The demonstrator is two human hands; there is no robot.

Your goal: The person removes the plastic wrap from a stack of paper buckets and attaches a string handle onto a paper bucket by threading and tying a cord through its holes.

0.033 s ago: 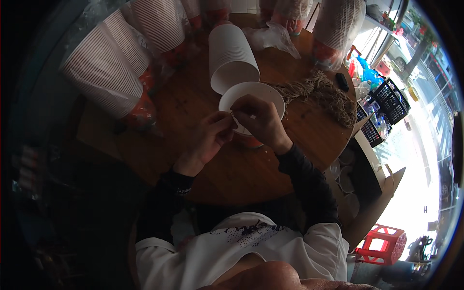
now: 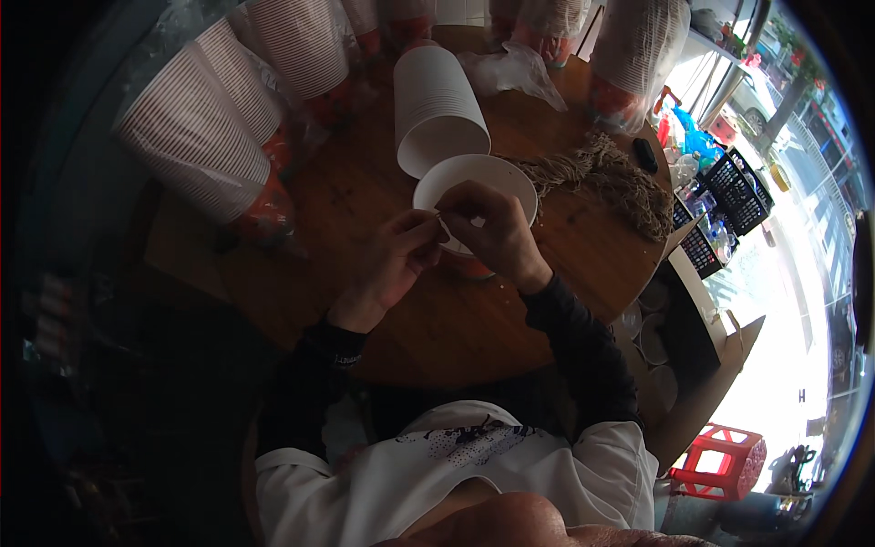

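Both hands meet over the near left rim of a white paper cup [image 2: 510,182], which stands with its mouth up. My left hand [image 2: 394,264] has its thumb and fingertips pinched together. Against those fingertips, the bent fingers of my right hand [image 2: 497,228] are closed too. Between them shows a tiny pale bit, too small to name. Just behind this cup lies a nested stack of white paper cups [image 2: 439,109], its open end toward me. A tangled bundle of tan fibre strands [image 2: 602,178] rests to the right.
Tall plastic-wrapped cup stacks [image 2: 196,128] line the left and back of the round wooden table [image 2: 365,237]. Crumpled clear plastic [image 2: 515,73] lies at the back, a small black object [image 2: 644,155] at the right edge. Beyond are black crates [image 2: 734,196] and a red stool [image 2: 720,460].
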